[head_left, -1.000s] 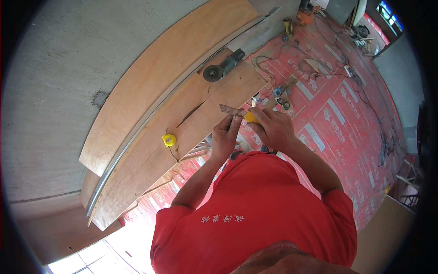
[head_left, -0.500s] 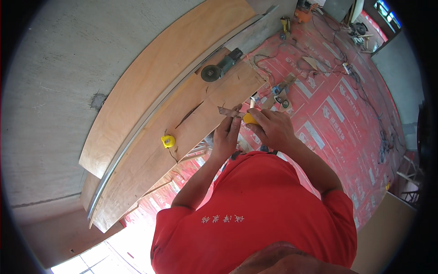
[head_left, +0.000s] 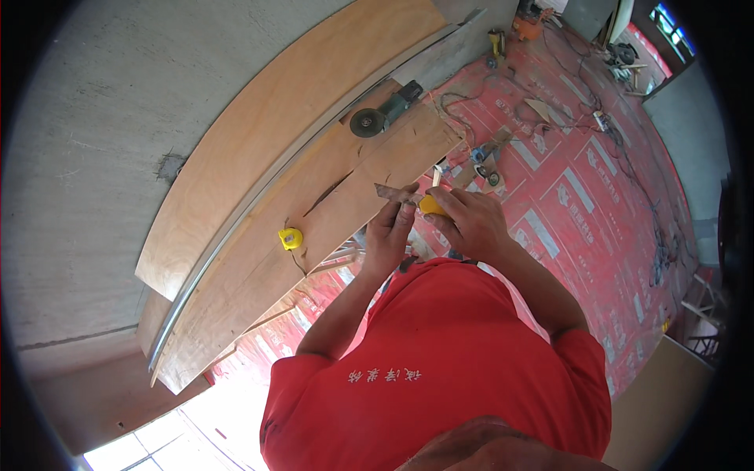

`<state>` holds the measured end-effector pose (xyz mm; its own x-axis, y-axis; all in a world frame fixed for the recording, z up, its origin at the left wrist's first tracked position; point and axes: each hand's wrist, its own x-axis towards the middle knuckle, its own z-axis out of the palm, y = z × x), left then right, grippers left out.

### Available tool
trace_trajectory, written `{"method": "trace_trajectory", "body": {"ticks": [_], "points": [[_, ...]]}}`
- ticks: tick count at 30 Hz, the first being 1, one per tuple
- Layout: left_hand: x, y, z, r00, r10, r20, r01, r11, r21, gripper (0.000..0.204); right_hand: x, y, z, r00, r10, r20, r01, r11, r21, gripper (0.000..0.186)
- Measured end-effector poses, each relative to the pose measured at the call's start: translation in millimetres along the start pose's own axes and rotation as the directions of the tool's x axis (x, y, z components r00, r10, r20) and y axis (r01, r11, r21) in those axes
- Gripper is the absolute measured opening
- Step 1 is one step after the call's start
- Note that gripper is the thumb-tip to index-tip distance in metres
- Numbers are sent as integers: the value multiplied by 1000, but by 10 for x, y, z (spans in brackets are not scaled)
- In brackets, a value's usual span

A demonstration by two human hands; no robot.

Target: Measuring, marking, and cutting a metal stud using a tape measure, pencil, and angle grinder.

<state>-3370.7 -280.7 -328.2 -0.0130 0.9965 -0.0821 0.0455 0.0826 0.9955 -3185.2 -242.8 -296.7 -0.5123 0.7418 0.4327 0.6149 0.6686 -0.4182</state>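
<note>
Plywood point(head_left: 263, 251) near left hand point(head_left: 386, 234); red floor point(head_left: 601, 275).

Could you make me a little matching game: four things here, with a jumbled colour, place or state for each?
1. angle grinder
2. tape measure
3. right hand
4. shirt

A. gripping a small yellow object
B. red fabric
C. dark, with a round disc
D. yellow, lying on a wooden board

Pairs: 1-C, 2-D, 3-A, 4-B

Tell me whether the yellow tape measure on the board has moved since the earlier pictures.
No. The yellow tape measure sits in the same place on the board, near the same end of the long dark slit.
</note>
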Motion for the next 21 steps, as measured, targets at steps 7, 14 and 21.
{"method": "trace_trajectory", "body": {"ticks": [7, 14, 21], "points": [[-44, -2, -66, 999, -35, -7, 35, 999, 17, 35, 52, -39, -31, 999, -24, 46, 26, 999, -39, 42], [-23, -5, -39, 985, 158, -65, -153, 986, 70, 36, 75, -18, 15, 996, -2, 87, -4, 998, 67, 40], [-30, -48, -75, 998, 59, -15, -59, 998, 1, 38, 100, -47, 2, 998, -29, 49, 28, 999, 17, 40]]}}
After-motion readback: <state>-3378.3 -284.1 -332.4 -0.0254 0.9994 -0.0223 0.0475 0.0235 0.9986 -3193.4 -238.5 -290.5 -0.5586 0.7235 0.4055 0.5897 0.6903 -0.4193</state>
